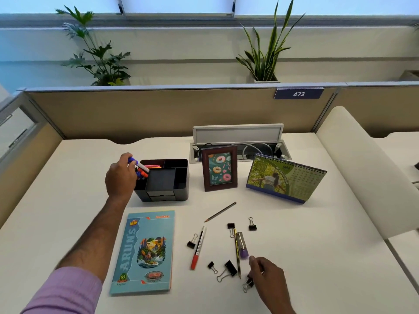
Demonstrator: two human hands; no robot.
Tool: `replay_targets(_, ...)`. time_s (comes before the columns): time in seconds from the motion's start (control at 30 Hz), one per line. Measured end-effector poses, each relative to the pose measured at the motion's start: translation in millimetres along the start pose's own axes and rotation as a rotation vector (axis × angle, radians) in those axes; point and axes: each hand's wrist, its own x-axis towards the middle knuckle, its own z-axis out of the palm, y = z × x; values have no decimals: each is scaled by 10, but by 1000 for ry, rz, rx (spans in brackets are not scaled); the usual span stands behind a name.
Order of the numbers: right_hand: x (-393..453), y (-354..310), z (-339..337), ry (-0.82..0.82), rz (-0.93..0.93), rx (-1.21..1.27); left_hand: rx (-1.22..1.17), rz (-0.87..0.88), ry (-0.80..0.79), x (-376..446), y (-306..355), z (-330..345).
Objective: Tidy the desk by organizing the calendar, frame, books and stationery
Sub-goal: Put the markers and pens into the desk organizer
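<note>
white bench point(294, 257) in a cubicle, enclosed by beige partitions point(158, 109) with a "473" tag point(298, 94). open cable hatch point(238, 134) at the bench's rear. two potted plants point(265, 53) on the ledge behind, beneath bright windows point(176, 4).

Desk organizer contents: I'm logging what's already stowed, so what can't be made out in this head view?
- Desk organizer: left compartment's contents, partly hidden by the left hand holding a marker.
- Calendar: dates too small.
- Binder clip: partly covered by the right hand; grip unclear.
</note>
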Motion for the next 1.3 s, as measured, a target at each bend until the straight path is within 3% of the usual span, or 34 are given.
replay_targets(0.23,19,16,47,-18,-5,-21,170,104,-121,52,88,66)
replay_targets(0.53,20,-34,219,-84,-70,-40,362,92,-353,-30,-73,262)
replay_targets(0.77,287,-419,733,-276,-451,-273,163,34,-159,-410,88,145)
replay_targets(0.93,547,-699,1055,-304,-707,-564,-45,32,-107,-980,265,74)
replay_targets(1.13,600,-598,1133,-360,-785,-745,-236,-49,-143,-1652,292,126)
replay_targets(1.3,595,-608,1076,-365,-766,-697,-229,-123,-220,-2091,315,205)
